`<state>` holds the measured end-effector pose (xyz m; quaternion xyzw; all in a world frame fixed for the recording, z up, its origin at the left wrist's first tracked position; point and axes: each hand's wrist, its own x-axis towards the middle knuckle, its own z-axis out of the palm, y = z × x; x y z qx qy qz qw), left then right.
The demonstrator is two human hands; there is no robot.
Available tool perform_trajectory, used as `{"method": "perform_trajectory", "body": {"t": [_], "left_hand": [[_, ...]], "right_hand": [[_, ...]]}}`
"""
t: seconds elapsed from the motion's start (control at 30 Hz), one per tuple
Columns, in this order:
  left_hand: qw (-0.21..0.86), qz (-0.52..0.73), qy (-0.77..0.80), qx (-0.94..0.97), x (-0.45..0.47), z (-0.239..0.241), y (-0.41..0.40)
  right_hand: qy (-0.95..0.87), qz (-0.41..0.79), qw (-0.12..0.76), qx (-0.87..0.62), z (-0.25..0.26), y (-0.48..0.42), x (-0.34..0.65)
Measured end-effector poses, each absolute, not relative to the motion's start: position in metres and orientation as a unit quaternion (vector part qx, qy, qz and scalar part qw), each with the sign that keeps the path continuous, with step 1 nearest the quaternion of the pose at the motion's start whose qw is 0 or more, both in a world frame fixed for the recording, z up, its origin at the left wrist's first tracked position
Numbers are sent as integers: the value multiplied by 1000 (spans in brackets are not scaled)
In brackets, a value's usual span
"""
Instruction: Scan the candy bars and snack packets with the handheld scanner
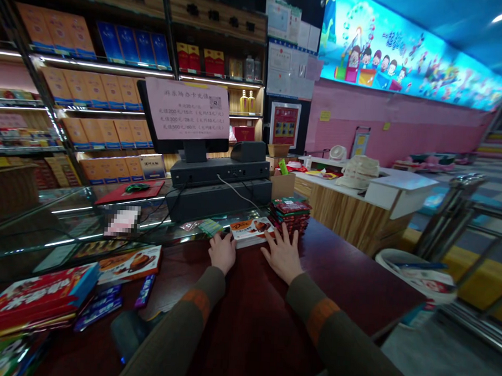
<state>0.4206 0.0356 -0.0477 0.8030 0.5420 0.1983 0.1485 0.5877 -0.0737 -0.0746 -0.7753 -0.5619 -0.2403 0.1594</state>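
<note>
Both my arms reach forward over a dark red counter (262, 321). My left hand (222, 251) is curled, its fingers closed at the near left edge of a flat white chocolate box (252, 229). My right hand (282, 253) lies open with fingers spread, its tips touching the box's near right edge. Just behind the right hand stands a stack of red and green packets (290, 213). A small green packet (210, 227) lies left of the box.
A black till with a pink-screened monitor (186, 110) stands behind the box. Snack boxes (38, 298) and bars lie at the counter's left, over a glass case. Shelves of orange cartons fill the back wall. A wooden counter (358, 215) and a white bin (417, 278) are to the right.
</note>
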Motion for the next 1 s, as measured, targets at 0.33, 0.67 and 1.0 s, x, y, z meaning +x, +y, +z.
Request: {"method": "perform_trajectory", "body": {"t": [0.33, 0.67, 1.0], "left_hand": [[142, 191, 544, 804, 420, -45, 34], [143, 182, 543, 807, 402, -34, 32], [125, 207, 540, 806, 357, -14, 40]], "right_hand": [[-554, -246, 143, -782, -78, -72, 586], [-555, -270, 154, -771, -75, -77, 583], [-596, -260, 175, -739, -62, -81, 555]]}}
